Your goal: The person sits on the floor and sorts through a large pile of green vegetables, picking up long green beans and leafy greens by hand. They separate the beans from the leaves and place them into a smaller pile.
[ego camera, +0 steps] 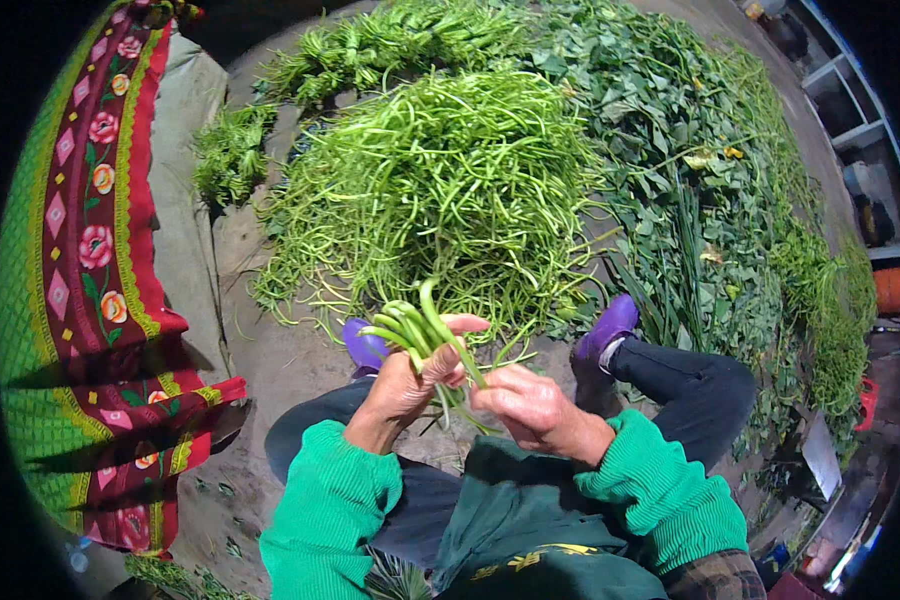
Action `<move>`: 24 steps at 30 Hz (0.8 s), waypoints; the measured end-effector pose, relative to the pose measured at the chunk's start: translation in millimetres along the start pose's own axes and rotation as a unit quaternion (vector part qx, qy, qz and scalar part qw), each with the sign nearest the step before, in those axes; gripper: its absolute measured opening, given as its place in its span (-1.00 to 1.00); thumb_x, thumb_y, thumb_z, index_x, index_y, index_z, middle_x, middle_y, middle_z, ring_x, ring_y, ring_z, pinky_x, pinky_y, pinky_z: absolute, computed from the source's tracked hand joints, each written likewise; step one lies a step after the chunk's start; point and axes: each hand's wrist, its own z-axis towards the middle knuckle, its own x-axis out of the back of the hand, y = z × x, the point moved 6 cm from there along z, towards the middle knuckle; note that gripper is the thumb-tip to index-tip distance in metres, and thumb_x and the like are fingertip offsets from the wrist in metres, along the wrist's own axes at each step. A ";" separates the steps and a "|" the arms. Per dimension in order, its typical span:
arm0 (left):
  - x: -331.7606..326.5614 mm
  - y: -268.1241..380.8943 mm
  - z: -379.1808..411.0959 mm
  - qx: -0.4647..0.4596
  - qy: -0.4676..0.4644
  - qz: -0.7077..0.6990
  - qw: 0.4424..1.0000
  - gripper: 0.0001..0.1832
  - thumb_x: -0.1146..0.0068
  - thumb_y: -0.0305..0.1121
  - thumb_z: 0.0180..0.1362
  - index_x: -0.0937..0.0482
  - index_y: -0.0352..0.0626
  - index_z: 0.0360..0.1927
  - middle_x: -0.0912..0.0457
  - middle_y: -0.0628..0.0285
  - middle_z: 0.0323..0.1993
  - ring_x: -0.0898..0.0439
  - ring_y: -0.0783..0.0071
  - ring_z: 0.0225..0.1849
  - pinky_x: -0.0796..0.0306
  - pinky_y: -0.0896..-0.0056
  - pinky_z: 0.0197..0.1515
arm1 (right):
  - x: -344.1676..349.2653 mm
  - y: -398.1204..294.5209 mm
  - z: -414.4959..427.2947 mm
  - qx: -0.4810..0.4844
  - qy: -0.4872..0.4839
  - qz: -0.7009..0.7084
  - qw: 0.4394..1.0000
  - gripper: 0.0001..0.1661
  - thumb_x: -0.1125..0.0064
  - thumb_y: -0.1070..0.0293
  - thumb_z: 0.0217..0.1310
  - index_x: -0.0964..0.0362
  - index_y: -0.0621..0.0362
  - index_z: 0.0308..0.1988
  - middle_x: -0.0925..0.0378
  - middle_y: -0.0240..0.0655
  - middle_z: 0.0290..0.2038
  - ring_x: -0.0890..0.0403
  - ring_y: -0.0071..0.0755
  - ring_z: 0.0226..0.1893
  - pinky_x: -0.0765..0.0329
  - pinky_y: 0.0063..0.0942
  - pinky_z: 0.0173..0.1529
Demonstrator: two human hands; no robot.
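A small bunch of green stalks (411, 330) is gripped in my left hand (412, 386), their cut ends pointing up and away from me. My right hand (529, 405) pinches the lower part of one thick stalk that lies across the bunch. Thin stalk ends hang below my two hands. Just beyond them a large loose heap of leafless green stems (450, 180) spreads over the ground. Its near edge reaches my purple shoes (364, 345).
Leafy green vines (660, 112) cover the ground to the right, with long dark blades (690, 247) among them. Tied-looking bundles of stems (397, 41) lie at the back; a smaller bundle (232, 154) is at left. A flowered cloth (97, 262) drapes along the left side.
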 end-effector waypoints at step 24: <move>27.4 64.1 -20.5 -0.240 0.075 -0.181 0.951 -0.53 0.38 0.03 0.27 -0.19 -0.02 -0.66 -0.01 0.49 -0.84 0.05 0.69 -0.80 0.07 0.61 -0.69 | 17.6 183.0 -16.3 -0.140 0.037 -0.057 0.988 -0.88 -0.02 0.60 -0.12 -0.47 0.23 -0.45 -0.49 -0.14 -0.45 -0.52 -0.11 -0.40 -0.45 -0.30 -0.31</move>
